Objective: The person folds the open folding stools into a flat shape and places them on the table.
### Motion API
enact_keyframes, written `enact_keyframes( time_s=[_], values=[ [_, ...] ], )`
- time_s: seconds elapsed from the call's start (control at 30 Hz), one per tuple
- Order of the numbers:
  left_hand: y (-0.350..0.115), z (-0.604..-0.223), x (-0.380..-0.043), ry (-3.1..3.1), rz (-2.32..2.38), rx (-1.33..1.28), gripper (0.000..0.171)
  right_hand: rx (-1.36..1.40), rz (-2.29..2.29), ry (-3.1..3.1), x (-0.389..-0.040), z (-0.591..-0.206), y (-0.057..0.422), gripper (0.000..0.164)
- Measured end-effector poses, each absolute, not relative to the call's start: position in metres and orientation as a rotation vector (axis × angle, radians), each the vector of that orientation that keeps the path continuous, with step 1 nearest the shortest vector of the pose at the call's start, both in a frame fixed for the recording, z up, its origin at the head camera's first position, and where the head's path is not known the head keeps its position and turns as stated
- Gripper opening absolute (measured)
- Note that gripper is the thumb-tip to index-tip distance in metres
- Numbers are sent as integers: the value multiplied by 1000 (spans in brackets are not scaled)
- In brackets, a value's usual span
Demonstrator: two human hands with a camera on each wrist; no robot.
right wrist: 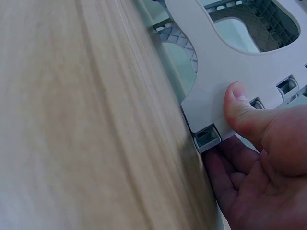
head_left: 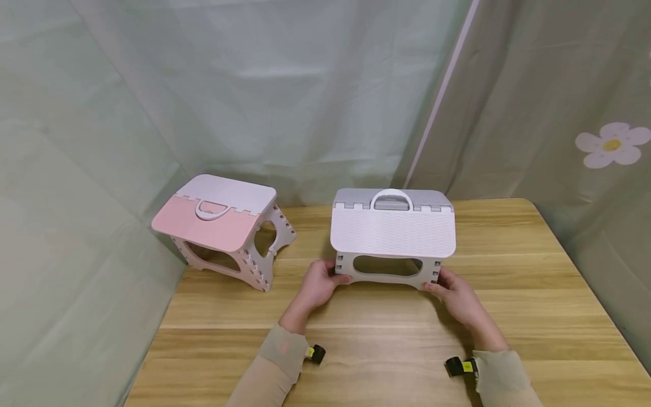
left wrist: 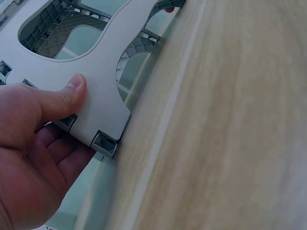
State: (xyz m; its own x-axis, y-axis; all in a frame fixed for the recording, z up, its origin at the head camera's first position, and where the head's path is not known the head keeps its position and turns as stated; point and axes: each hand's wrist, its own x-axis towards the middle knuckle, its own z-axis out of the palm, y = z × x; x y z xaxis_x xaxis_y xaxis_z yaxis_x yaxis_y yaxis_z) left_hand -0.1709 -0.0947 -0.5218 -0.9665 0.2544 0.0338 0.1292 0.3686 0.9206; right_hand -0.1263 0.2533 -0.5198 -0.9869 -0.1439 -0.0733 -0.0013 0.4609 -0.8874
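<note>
the grey stool [head_left: 393, 233] stands toward the far side of the wooden table [head_left: 381, 350], in front of the pale curtain [head_left: 325, 85], its legs parted and its front panel facing the person. both hands are on it. the left hand [head_left: 319, 282] grips the left end of the front panel low down, the thumb [left wrist: 72, 96] pressed on the outer face and the fingers reaching round behind the edge. the right hand [head_left: 458, 299] pinches the opposite end the same way, its thumb [right wrist: 237, 103] on the face just above the foot. the feet look to be at the tabletop, though i cannot tell whether the full weight rests there. the pink stool [head_left: 218, 234] is off to the left, well apart from the hands, opened out on its legs with its two top halves level; that one seems finished. the grey one looks most of the way there: the legs are apart and the top is spread, with the handle [head_left: 376, 199] at the toothed seam. its rear half shows much narrower than the front, so the top may be slightly ridged instead of flat; the view does not settle it. what seems left is pulling the legs fully apart, if they are not, settling the stool and letting go.
</note>
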Motion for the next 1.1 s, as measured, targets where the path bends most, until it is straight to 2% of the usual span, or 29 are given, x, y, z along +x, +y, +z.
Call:
enact_keyframes(
  time_s=[1.1],
  values=[
    [-95,-525,-173,2507,1667,340,16,-109,-1546,2546,-127,-521,253,52]
  ],
)
